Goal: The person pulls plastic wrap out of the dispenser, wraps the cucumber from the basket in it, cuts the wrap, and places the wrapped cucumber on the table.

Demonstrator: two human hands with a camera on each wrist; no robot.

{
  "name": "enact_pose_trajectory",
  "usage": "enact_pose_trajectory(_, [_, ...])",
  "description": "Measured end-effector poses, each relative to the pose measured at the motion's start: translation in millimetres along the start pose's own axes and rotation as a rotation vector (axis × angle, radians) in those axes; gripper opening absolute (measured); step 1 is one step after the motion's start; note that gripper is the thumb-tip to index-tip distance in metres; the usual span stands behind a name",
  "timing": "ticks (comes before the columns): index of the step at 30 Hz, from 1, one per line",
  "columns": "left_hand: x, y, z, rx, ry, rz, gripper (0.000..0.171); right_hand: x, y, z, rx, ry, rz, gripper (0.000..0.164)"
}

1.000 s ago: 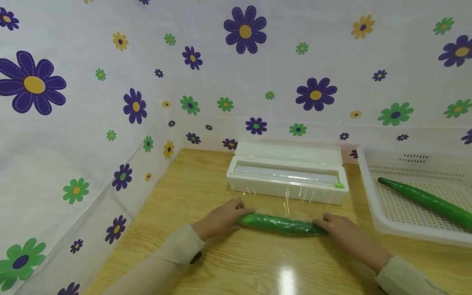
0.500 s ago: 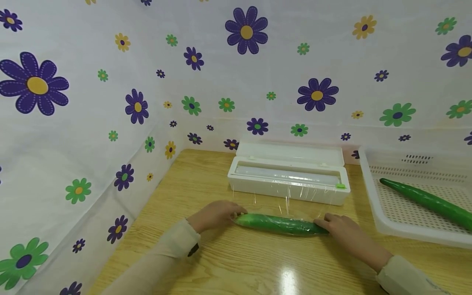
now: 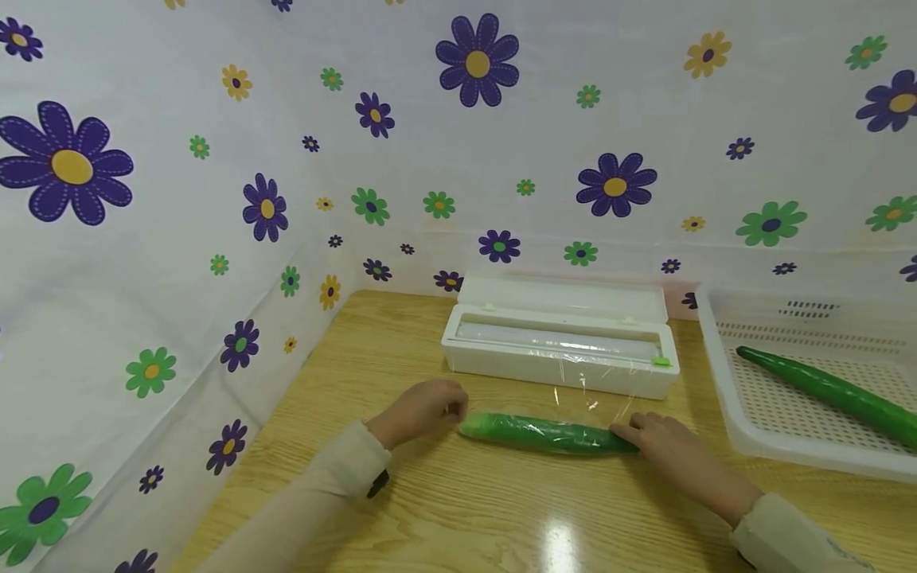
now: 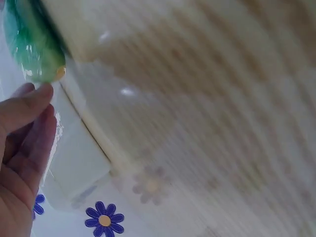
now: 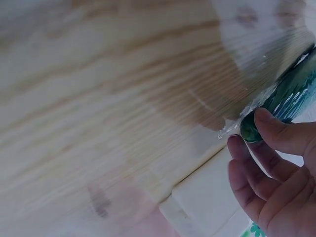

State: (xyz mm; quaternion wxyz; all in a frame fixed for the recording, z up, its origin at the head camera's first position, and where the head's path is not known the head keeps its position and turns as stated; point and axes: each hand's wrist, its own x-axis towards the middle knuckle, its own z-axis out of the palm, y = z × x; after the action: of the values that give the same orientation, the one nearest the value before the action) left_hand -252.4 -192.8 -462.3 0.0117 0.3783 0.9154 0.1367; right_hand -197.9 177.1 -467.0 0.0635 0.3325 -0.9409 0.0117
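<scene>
A green cucumber (image 3: 548,434) wrapped in clear cling film (image 3: 573,387) lies across the table, its pale end to the left. The film runs from it back to the roll (image 3: 559,337) in a white dispenser box (image 3: 559,370). My left hand (image 3: 424,410) is just off the pale end, thumb and fingers brought together at the film's edge; the left wrist view shows the thumb tip (image 4: 45,92) right below the cucumber's end. At the dark end, my right hand (image 3: 673,454) grips the cucumber, with the thumb (image 5: 274,126) over its tip and fingers beneath.
The box's white lid (image 3: 562,297) stands raised behind it, with a green slider (image 3: 661,362) at the box's right end. To the right, a white perforated basket (image 3: 731,426) holds another cucumber (image 3: 824,387). Flowered cloth (image 3: 544,143) encloses the back and left of the wooden table (image 3: 458,517).
My left hand has let go of the cucumber's pale end and shifted left and slightly back, to the film's edge. My right hand keeps its grip in nearly the same spot.
</scene>
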Motion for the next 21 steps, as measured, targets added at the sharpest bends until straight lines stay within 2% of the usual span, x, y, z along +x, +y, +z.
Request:
enact_pose_trajectory(4, [-2.6,8.7,1.2,0.037,-0.020,0.005,0.009,1.3,2.4,1.4,0.051,-0.009,0.006,0.042])
enact_pose_trajectory(7, [-4.4,13.9,3.1,0.071,-0.054,0.002,0.017,1.9,4.4,1.6,0.157,-0.026,0.040,0.041])
enact_pose_trajectory(11, [-4.8,19.0,5.6,0.098,-0.079,-0.011,0.029,1.3,6.6,1.0,0.264,0.001,0.072,0.033])
enact_pose_trajectory(16, [-1.1,23.9,12.5,0.174,-0.123,-0.057,0.052,0.3,7.5,2.1,0.282,0.030,0.053,0.028])
enact_pose_trajectory(21, [3.1,29.9,15.1,0.228,-0.083,-0.061,0.043,0.8,5.9,3.3,0.244,0.013,0.041,0.027])
